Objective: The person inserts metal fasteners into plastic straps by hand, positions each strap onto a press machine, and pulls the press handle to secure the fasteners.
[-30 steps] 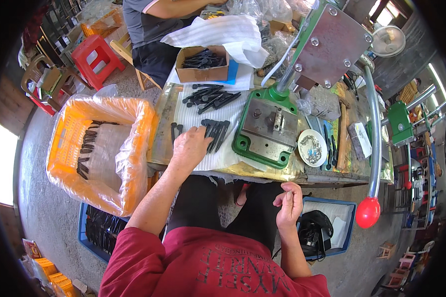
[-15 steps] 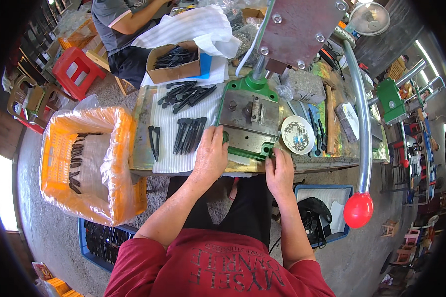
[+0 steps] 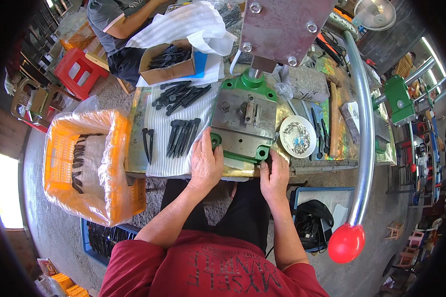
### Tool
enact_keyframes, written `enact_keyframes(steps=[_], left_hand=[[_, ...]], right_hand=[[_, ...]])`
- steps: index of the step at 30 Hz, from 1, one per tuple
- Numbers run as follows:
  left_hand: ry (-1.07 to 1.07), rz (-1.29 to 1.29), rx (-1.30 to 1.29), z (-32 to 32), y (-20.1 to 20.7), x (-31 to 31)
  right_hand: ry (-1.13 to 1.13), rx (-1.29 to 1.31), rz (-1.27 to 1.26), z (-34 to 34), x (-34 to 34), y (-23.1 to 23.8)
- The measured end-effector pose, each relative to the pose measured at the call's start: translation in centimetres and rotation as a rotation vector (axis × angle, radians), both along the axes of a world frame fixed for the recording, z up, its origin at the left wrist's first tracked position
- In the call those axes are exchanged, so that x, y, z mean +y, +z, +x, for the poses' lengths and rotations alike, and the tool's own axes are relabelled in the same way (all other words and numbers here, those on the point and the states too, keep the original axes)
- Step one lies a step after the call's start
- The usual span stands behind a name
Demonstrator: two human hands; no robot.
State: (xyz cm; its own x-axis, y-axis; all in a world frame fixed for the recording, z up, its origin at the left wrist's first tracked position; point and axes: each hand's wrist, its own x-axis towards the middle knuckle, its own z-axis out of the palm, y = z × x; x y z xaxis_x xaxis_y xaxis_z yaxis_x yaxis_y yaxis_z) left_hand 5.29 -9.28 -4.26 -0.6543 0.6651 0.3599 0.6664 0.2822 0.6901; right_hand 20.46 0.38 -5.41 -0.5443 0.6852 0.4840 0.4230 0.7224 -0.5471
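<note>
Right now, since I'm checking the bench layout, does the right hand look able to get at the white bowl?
Probably yes: the right hand is at the press base's near-right corner, and the white bowl sits just beyond, farther right, with nothing apparent blocking it.

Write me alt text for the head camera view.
A person's left hand and right hand are at the front corners of a green-based press. At left, black parts lie on white foam, with an orange crate beyond; at right are a white dish of small pieces and a red-knobbed lever.
</note>
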Motion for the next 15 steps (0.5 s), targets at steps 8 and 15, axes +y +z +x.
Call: enact_keyframes(steps=[8,15], left_hand=[[0.021,0.022,-0.083,0.7,0.6,0.1],[-0.019,-0.009,-0.128,2.0,1.1,-0.1]], right_hand=[[0.026,0.048,-0.048,0.2,0.4,0.2],[0.026,0.074,-0.134,0.9,1.1,0.4]])
